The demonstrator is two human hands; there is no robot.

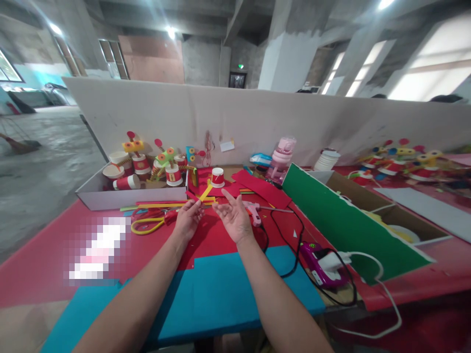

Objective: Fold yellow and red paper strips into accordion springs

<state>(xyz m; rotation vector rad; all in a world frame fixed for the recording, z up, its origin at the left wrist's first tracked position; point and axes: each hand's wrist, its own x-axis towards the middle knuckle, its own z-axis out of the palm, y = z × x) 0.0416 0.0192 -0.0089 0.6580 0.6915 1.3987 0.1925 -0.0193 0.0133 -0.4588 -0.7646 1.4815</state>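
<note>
My left hand (189,215) is closed on the lower end of a yellow paper strip (206,193), with a red strip (192,196) crossing it near the fingertips. To its right, my right hand (234,215) is turned palm up with its fingers spread and holds nothing. Just beyond both hands a red and white paper cup (218,177) stands upside down on red paper. A pink glue gun (253,212) lies right beside my right hand.
Yellow-handled scissors (147,226) lie at the left, below a white box (132,198) of cup figures. A purple power socket (322,267) with cables and a green-sided box (342,220) are at the right. Blue sheets (221,294) cover the near edge.
</note>
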